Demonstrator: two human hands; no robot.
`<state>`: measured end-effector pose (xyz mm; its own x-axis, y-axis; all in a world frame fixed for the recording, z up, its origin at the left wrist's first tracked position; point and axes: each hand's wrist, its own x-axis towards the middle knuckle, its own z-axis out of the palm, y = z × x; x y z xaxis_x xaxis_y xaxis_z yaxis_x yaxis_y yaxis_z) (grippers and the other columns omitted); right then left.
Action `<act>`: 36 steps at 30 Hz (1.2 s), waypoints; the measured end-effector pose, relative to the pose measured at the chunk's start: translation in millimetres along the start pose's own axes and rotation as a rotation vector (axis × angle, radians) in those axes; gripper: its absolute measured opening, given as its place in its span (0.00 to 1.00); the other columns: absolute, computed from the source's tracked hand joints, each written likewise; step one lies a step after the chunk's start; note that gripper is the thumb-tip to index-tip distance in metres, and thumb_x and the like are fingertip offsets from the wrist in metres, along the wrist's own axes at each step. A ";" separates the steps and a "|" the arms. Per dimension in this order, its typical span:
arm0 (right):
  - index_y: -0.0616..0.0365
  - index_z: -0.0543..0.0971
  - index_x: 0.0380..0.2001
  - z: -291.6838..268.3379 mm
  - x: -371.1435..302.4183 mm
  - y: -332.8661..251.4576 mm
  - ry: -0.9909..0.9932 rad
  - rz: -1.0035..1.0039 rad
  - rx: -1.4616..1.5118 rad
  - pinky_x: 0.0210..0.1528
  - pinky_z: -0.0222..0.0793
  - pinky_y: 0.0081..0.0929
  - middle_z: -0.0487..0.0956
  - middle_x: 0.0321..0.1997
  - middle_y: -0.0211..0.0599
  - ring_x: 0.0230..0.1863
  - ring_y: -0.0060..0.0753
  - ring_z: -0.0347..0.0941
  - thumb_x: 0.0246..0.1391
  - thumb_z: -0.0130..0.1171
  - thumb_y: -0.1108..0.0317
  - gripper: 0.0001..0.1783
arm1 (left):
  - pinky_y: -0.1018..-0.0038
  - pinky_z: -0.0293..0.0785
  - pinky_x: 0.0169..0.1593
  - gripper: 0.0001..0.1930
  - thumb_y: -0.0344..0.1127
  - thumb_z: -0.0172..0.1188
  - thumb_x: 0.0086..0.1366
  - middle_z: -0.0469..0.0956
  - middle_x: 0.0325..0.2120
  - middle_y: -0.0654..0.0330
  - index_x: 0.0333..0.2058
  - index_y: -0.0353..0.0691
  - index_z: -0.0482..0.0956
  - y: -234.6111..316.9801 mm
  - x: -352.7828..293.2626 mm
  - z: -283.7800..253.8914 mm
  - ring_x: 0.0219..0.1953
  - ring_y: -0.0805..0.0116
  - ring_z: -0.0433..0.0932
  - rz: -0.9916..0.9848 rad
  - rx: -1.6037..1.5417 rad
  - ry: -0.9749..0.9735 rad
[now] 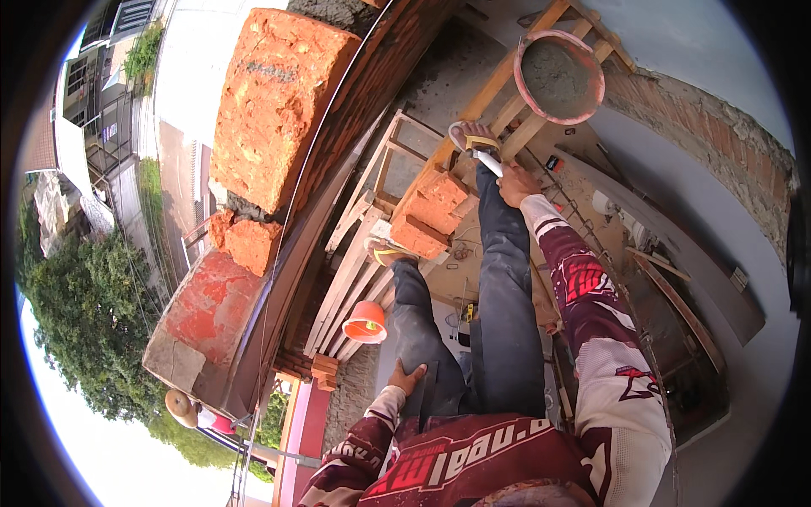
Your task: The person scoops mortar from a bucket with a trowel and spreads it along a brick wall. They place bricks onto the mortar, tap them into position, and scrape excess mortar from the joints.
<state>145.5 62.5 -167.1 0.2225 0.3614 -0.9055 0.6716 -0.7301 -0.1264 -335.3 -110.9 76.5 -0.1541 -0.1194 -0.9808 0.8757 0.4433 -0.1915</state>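
Observation:
My right hand (517,184) is closed around a trowel (488,161), whose pale, narrow shape points toward my far sandalled foot; its handle is mostly hidden in the fingers. My left hand (408,378) lies on my left thigh, fingers stretched out and holding nothing. Between my feet, orange-red bricks (435,207) are stacked on the planks. Beyond the right hand stands a round tub (557,76) of grey wet mortar. To the left runs a brick wall, with a large brick (279,110) on top and smaller broken brick pieces (252,245) nearer me.
A taut string (325,114) runs along the wall. Wooden planks (342,287) form the platform, with an orange bucket (365,322) below their near end. The floor lies far beneath. Outside the wall are trees (89,296) and a person in a hat (182,406).

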 end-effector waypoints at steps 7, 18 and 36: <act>0.56 0.80 0.52 30.3 -157.2 -76.8 -0.041 -0.789 0.066 0.43 0.77 0.50 0.84 0.39 0.51 0.39 0.59 0.81 0.58 0.64 0.52 0.24 | 0.57 0.63 0.70 0.38 0.56 0.57 0.68 0.65 0.67 0.42 0.72 0.49 0.59 3.7 10.0 -12.7 0.68 0.41 0.65 -0.057 -0.016 0.077; 0.56 0.81 0.52 5.8 -465.9 -301.3 -0.001 -1.696 -0.069 0.26 0.75 0.37 0.80 0.29 0.40 0.26 0.43 0.79 0.54 0.70 0.54 0.26 | 0.64 0.69 0.65 0.35 0.66 0.61 0.62 0.79 0.56 0.46 0.61 0.50 0.78 -102.0 -15.0 -23.9 0.61 0.47 0.76 0.287 -0.418 0.398; 0.51 0.72 0.61 281.2 -606.6 -629.0 0.473 -1.781 -1.078 0.53 0.69 0.44 0.78 0.53 0.46 0.57 0.46 0.74 0.61 0.57 0.63 0.24 | 0.71 0.73 0.47 0.29 0.59 0.63 0.64 0.83 0.39 0.58 0.48 0.36 0.84 -159.2 46.3 93.9 0.41 0.67 0.79 0.590 -2.026 0.222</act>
<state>-610.6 139.4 347.8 -0.9452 0.3217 0.0550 0.3120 0.9401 -0.1371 -438.8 -270.5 65.0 -0.2853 0.3726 -0.8831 -0.7359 0.5052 0.4509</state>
